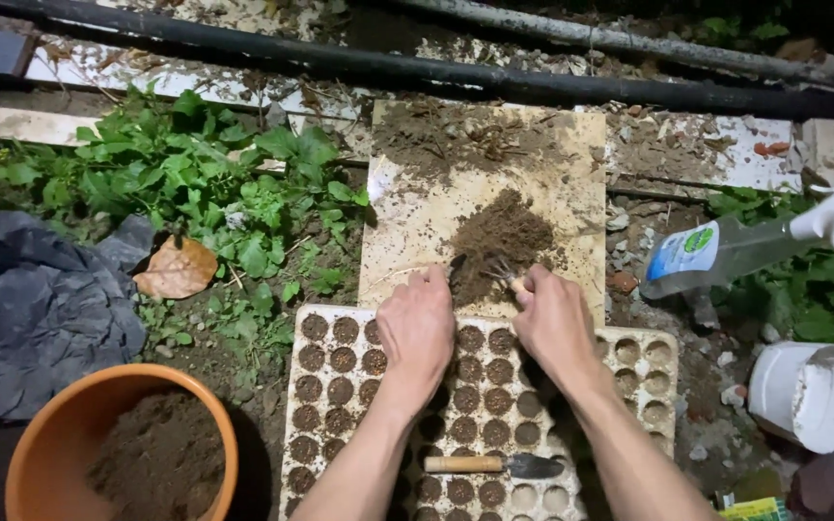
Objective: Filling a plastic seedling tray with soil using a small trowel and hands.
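Fingers of the right hand [557, 323] are curled around a small hand fork [504, 274]; its wooden handle is mostly hidden in the fist, and the metal tines poke out into a soil heap [499, 236]. Fingers of the left hand [419, 323] lie loosely bent, palm down, holding nothing, tips touching the near edge of the heap.

Soil heap: dark, crumbly, on a pale board [417, 217] that lies flat on the ground just beyond the hands. More loose soil is scattered over the board's far end.

Seed tray [335, 367]: pale, many round cells, directly under both forearms, its far edge against the board. Most cells at left and centre are filled with soil; several at the right and near edge are unfilled.

Trowel [494, 465]: wooden handle, dark blade, lying across the tray between the forearms, blade pointing right.

Pot [45, 444]: orange, round, lower left, partly filled with soil.

Sheet [26, 309]: dark, crumpled, left of the tray, behind the pot.

Weeds [185, 174]: green, leafy, left of the board; one dry brown leaf [178, 268] at their near edge.

Spray bottle [726, 249]: clear, white trigger head, lying on its side right of the board.

Tub [808, 394]: white, tipped over, at right.

Pipes [388, 68]: dark, running across the far side.
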